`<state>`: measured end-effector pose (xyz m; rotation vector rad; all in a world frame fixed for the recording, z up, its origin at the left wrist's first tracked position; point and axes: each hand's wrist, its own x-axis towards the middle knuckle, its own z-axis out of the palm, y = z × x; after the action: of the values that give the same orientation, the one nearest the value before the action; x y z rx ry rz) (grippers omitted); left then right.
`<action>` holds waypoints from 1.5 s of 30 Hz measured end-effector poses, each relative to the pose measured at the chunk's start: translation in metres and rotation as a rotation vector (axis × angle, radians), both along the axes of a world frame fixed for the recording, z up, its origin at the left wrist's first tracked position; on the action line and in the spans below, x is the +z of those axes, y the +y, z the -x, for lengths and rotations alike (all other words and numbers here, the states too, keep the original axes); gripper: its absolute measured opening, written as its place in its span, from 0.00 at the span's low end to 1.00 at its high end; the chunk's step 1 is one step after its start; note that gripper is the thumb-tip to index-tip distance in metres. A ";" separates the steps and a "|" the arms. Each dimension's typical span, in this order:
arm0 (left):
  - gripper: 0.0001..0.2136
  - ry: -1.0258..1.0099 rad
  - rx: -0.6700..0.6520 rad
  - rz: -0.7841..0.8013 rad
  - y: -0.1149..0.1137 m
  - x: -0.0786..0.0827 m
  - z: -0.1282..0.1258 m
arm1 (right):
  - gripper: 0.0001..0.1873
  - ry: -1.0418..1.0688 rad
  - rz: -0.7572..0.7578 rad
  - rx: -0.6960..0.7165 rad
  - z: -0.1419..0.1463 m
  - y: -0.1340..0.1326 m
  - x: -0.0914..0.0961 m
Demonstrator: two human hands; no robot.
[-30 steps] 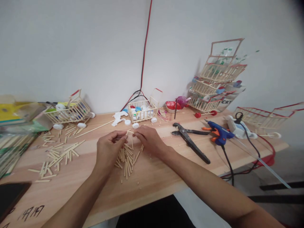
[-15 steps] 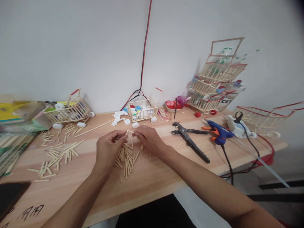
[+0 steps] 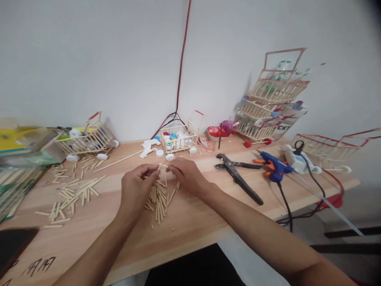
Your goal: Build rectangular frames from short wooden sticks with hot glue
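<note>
My left hand (image 3: 137,188) and my right hand (image 3: 187,174) meet at the fingertips over the middle of the wooden table (image 3: 190,226). Both hands are pinched on a short wooden stick (image 3: 162,165) held between them. Right below my hands lies a pile of cut sticks (image 3: 158,198). A second scatter of cut sticks (image 3: 71,194) lies to the left of my left hand.
Black pliers (image 3: 238,177) and a blue glue gun (image 3: 275,167) lie to the right. Small stick baskets with bottle caps stand at the back: one (image 3: 178,139) in the middle, one (image 3: 86,139) on the left. Stacked stick baskets (image 3: 272,107) stand at the back right. A red-black cable (image 3: 180,75) hangs down the wall.
</note>
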<state>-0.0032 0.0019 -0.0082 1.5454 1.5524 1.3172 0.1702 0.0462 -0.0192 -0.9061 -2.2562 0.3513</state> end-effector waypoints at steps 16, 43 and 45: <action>0.11 0.034 0.002 -0.031 0.000 0.001 0.000 | 0.13 -0.016 -0.006 -0.008 0.000 0.000 0.000; 0.11 0.044 0.006 -0.025 -0.001 0.002 -0.001 | 0.13 -0.008 0.019 -0.006 0.000 -0.001 0.001; 0.11 0.038 0.009 -0.023 -0.001 0.002 0.000 | 0.13 -0.010 0.009 0.000 0.000 -0.001 0.000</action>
<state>-0.0028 0.0011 -0.0066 1.5880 1.5743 1.3222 0.1699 0.0455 -0.0187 -0.9140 -2.2652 0.3588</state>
